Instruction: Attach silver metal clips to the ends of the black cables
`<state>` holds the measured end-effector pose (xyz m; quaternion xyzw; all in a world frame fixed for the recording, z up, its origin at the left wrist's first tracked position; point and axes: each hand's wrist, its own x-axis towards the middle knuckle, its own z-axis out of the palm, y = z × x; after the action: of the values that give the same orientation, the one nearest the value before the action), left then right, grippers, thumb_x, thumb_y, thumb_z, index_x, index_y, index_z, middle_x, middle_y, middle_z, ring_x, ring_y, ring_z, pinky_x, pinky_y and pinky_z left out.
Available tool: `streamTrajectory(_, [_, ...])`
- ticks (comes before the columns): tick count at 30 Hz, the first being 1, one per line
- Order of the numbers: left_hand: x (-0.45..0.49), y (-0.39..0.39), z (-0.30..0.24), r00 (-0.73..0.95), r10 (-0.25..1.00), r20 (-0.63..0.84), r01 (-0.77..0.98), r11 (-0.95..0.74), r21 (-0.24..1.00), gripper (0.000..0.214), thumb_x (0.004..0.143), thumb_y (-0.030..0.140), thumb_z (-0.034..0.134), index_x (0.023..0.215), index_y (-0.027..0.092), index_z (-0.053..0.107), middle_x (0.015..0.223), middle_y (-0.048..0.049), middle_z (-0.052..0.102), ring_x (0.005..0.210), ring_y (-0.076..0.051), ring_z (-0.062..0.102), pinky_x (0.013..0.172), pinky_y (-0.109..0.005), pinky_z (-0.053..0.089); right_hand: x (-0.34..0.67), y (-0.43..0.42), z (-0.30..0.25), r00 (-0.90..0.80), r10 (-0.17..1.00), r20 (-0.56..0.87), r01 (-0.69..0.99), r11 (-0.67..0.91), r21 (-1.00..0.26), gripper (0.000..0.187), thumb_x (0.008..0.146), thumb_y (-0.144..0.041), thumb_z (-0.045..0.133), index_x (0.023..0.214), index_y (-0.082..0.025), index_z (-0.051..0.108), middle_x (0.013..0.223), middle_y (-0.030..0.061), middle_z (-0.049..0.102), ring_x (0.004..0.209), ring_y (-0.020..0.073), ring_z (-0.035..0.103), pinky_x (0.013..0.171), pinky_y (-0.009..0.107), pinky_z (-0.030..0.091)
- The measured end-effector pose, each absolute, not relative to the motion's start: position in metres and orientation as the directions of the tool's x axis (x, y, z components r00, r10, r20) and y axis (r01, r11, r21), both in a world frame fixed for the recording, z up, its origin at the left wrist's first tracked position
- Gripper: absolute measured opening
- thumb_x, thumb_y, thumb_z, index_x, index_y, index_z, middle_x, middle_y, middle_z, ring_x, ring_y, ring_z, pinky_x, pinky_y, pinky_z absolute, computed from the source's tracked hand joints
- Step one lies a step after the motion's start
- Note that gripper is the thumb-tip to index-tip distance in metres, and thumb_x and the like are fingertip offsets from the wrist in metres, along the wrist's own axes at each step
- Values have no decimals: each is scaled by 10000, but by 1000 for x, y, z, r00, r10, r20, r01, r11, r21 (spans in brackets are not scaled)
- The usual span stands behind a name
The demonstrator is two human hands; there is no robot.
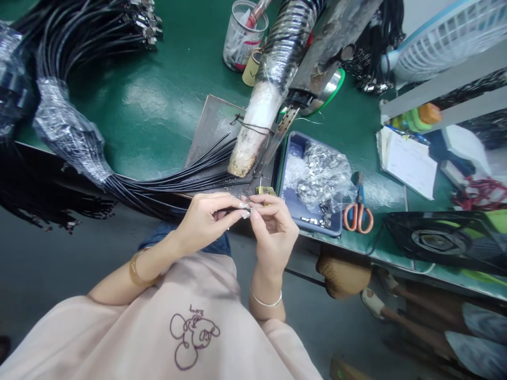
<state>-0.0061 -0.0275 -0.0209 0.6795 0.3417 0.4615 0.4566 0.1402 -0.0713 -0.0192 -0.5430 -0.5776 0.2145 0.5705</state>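
My left hand [208,219] and my right hand [271,227] meet in front of my chest at the edge of the green bench [158,100]. The fingers of both are pinched together around a thin black cable end [232,212] and a small part too tiny to name. A bundle of black cables [174,182] runs from my hands leftward across a grey metal plate [212,129] into a plastic-wrapped sheaf [67,134]. Just beyond my fingers stands a foil-wrapped tool [273,79] with a white, worn tip.
A blue tray [295,203] with small shiny metal parts in plastic sits right of my hands. Orange-handled scissors [358,214] lie beside it. A clear cup [243,37], a black fan [439,240], papers [410,163] and a white fan guard [447,42] are further off.
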Motion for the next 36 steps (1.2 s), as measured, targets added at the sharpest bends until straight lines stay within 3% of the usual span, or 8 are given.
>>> streamTrajectory(4, [-6,-31,-21,392,890,234,71,-283,956,182,953,162,563,837,135,700,647,6,671,550,-86,571,560,-188,446,131,-77,-26,235,762,604,641,345,-685,134,898,-99,676,865,-229,683,1035,27,751,965,171,757,842,336,654])
streamTrajectory(6, [-7,-31,-18,406,899,164,36,-196,980,179,959,184,540,842,140,669,603,27,619,515,-79,536,523,-179,426,129,-79,-28,222,734,642,686,351,-638,139,892,-101,696,900,-239,706,1039,26,758,976,175,754,853,346,652])
streamTrajectory(10, [-10,-28,-11,448,892,62,-52,-43,998,165,931,213,559,814,140,650,587,20,616,517,-80,548,532,-174,453,134,-77,-26,312,797,517,509,320,-799,140,917,-133,685,944,-254,750,981,14,750,914,166,763,801,328,655])
streamTrajectory(13, [-10,-27,-8,466,884,39,-78,-3,997,182,909,217,581,763,138,656,586,12,613,523,-78,541,530,-172,448,141,-74,-21,290,867,404,369,289,-883,116,915,-158,693,917,-249,765,964,17,749,866,165,772,719,298,649])
streamTrajectory(25, [-12,-22,-7,523,852,-6,-95,66,993,197,856,214,634,686,127,686,548,17,581,502,-69,483,491,-166,407,146,-75,-19,247,895,371,305,291,-907,128,865,-149,740,882,-270,778,932,6,762,861,152,745,724,277,628])
streamTrajectory(30, [-16,-19,-7,562,827,-14,-132,106,986,104,780,209,723,733,130,770,665,-32,702,533,-89,517,506,-197,429,152,-72,-22,137,949,283,163,260,-952,66,872,-207,732,820,-240,757,956,23,759,817,169,771,743,315,664])
streamTrajectory(33, [-16,-18,-9,553,832,-54,-127,148,981,80,732,193,736,699,126,766,630,-18,670,521,-79,478,499,-203,398,152,-70,-23,113,952,285,217,257,-942,62,878,-211,727,822,-229,745,960,28,756,835,173,775,743,315,664])
streamTrajectory(36, [-13,-19,-10,480,869,-119,-122,201,972,97,730,199,709,669,123,712,490,53,481,472,-56,362,476,-197,333,148,-72,-24,278,859,431,401,304,-864,77,933,-189,669,905,-229,729,950,31,750,894,180,762,804,363,665])
